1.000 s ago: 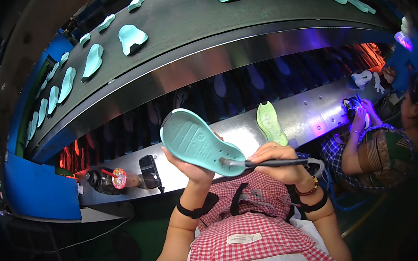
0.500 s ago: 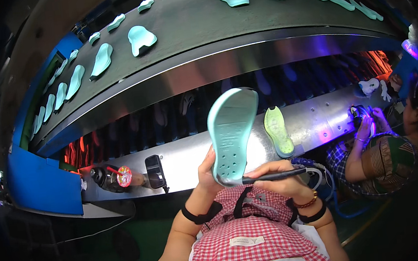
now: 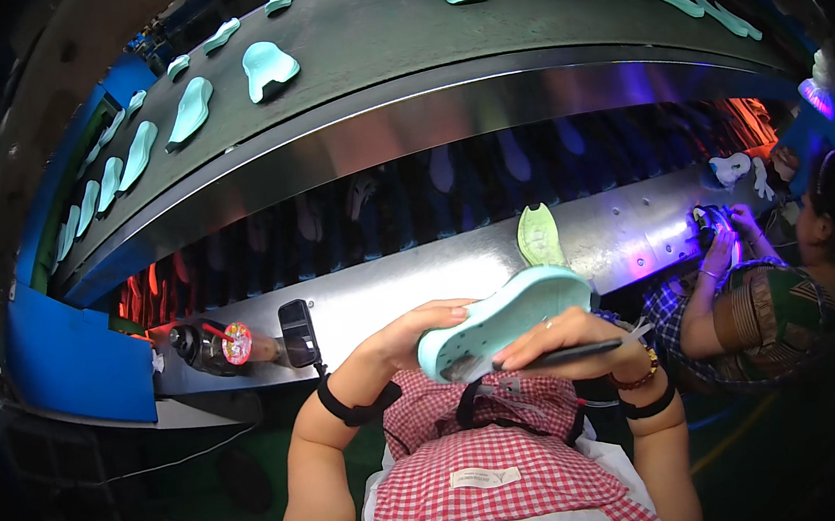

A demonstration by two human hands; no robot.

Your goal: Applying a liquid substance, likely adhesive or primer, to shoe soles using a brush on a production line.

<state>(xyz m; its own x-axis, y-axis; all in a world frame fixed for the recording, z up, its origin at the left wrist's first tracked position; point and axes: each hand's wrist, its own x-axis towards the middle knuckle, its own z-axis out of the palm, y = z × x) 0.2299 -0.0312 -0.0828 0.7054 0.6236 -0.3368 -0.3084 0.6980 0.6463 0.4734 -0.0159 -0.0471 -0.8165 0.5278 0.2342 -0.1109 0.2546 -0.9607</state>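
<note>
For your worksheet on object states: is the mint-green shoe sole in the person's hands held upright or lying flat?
Lying roughly flat: the sole stretches sideways between the left hand and right hand.

The left hand [image 3: 414, 331] grips a mint-green shoe sole [image 3: 499, 321] at its seven o'clock end, while the right hand [image 3: 561, 337] presses a thin dark brush [image 3: 557, 355] against it. At two o'clock, a co-worker's hands [image 3: 717, 242] work under violet light.
</note>
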